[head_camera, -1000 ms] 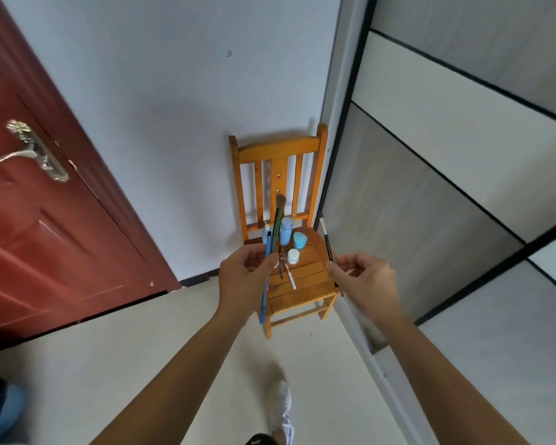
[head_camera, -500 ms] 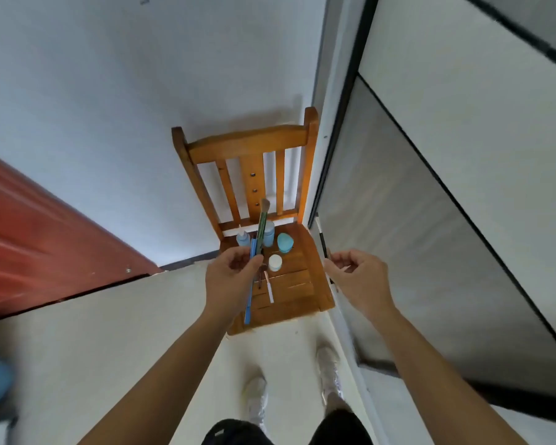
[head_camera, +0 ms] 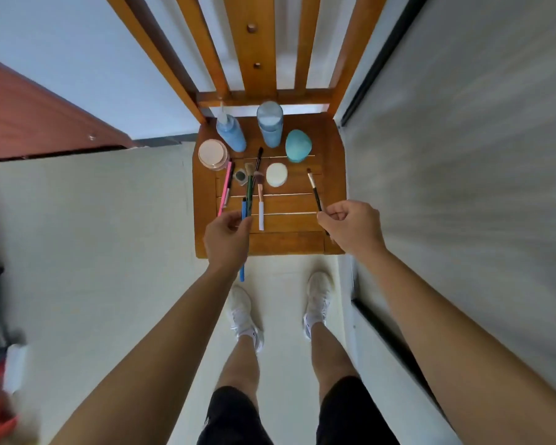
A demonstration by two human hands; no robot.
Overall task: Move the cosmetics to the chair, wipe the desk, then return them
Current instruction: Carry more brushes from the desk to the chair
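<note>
A wooden chair (head_camera: 331, 191) stands against the wall with cosmetics on its seat. Two blue bottles (head_camera: 231, 132) (head_camera: 270, 124), a teal egg-shaped case (head_camera: 298, 145), a pink-lidded jar (head_camera: 213, 154), a white round jar (head_camera: 276, 175), a pink pencil (head_camera: 225, 186) and a white-handled brush (head_camera: 260, 200) rest there. My left hand (head_camera: 227, 242) hovers over the seat's front left, shut on a blue pen (head_camera: 243, 213) and a green-handled brush (head_camera: 249, 191). My right hand (head_camera: 353, 224) is shut on a thin dark brush (head_camera: 314, 189) at the front right.
A red door (head_camera: 29, 123) is at the left, a grey sliding wardrobe panel (head_camera: 463, 155) at the right close to the chair. My feet in white shoes (head_camera: 244, 313) stand on the pale floor just before the seat. Blurred red and dark objects lie at the far left.
I have stepped up to the chair and bent over it. Both hands have come down over the seat's front edge, still holding their brushes.
</note>
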